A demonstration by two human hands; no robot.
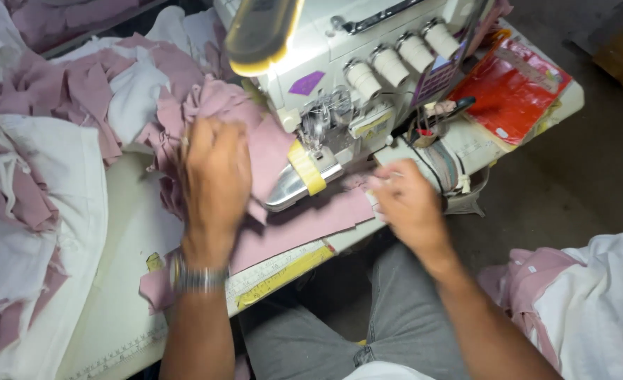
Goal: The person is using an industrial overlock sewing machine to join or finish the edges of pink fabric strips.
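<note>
Sewing at a pale work table (125,232) above a grey concrete floor (572,183).
Heaps of pink and white cloth (37,176) lie left of the left hand (215,176), which presses flat on the pink fabric piece (304,222); the right hand (408,203) pinches its edge, just before the white sewing machine (354,77).
</note>
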